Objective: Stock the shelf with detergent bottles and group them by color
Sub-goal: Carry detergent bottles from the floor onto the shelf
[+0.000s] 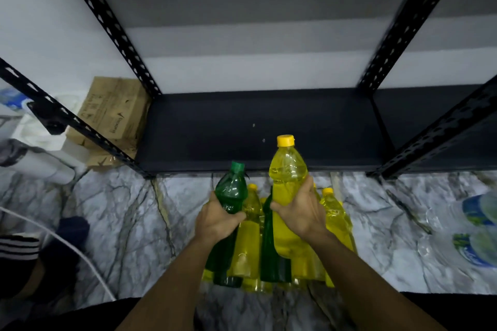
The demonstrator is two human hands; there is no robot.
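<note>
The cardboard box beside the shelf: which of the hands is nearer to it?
Left. The left hand, gripping the green bottle, is nearer the cardboard box; the right hand, holding the yellow bottle, is farther right.

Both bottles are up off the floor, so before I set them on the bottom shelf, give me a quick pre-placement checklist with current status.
1. Left hand grips the dark green plastic bottle: ok.
2. Right hand grips the yellow plastic bottle with yellow cap: ok.
3. Both caps on: ok.
4. Black metal bottom shelf has bare space ahead: ok.
5. Perforated black uprights stand wide of both bottles: ok.
6. Remaining yellow and green bottles on the marble floor stand steady: cannot tell.
</note>
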